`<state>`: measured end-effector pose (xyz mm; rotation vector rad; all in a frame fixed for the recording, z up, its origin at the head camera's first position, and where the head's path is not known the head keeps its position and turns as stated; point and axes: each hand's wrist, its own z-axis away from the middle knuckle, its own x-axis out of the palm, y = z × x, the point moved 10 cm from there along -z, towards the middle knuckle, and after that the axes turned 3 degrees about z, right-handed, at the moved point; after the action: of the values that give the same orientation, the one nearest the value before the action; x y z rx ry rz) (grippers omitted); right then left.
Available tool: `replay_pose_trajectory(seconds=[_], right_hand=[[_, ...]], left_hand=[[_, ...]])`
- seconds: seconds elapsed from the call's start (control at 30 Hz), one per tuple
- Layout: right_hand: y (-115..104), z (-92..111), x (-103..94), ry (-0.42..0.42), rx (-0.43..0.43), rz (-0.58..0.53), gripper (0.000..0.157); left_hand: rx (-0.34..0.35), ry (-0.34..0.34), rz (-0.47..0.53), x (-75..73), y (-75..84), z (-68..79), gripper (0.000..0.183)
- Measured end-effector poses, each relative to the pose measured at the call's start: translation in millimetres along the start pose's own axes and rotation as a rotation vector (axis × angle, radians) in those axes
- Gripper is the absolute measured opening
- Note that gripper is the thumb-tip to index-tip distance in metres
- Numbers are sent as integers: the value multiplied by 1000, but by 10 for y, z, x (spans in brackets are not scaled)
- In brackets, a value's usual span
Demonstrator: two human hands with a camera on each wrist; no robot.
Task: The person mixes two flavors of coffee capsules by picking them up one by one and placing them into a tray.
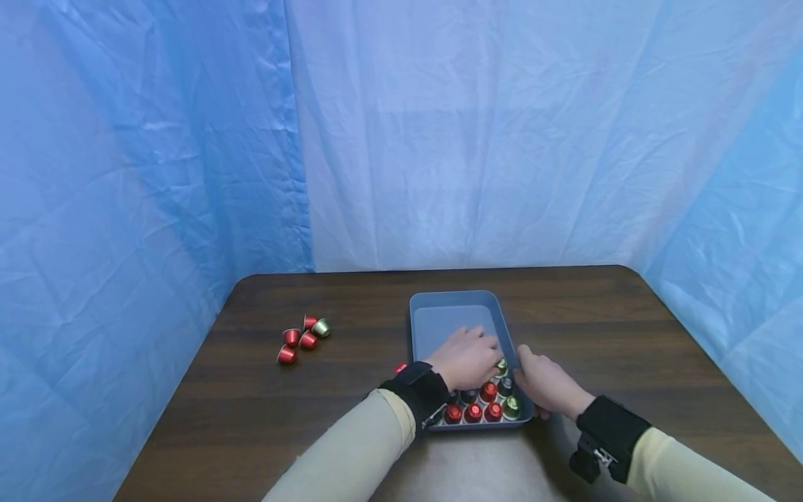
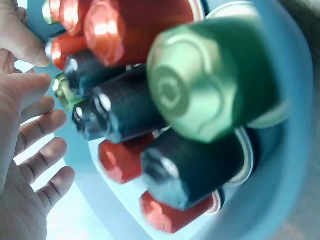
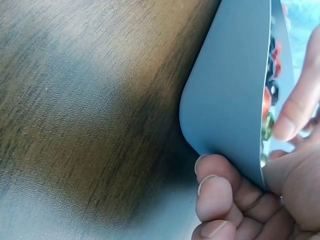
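Note:
A blue-grey tray (image 1: 447, 322) holds red, green and dark coffee capsules, standing in rows at its near end. My left hand (image 1: 465, 360) is over the tray, just beyond these rows. In the left wrist view its fingers are spread and loosely bent, the thumb and index fingertips close to a small green capsule (image 2: 64, 92) and a red one. Nothing shows held between them. With my right hand (image 1: 549, 382) I grip the tray's right edge, curled fingers (image 3: 215, 192) against the outer wall and under it. A large green capsule (image 2: 192, 82) stands at the near corner.
On the dark wooden table (image 1: 351, 418), several red capsules (image 1: 287, 354) and one green capsule (image 1: 321, 328) lie to the left. Another red capsule (image 1: 400, 367) peeks out beside my left wrist. Blue sheeting (image 1: 470, 139) hangs behind and at both sides.

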<state>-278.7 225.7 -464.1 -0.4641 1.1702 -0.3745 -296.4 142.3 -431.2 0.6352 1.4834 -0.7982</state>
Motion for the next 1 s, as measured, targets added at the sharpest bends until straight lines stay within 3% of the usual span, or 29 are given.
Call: replay_pose_trajectory(seconds=[0.47, 1.0], right_hand=[[15, 5, -13, 16, -8, 13, 28], [46, 11, -23, 16, -2, 4, 29]], left_hand=[[-14, -16, 49, -318, -217, 250, 34], [-157, -23, 100, -390, -939, 783, 35]])
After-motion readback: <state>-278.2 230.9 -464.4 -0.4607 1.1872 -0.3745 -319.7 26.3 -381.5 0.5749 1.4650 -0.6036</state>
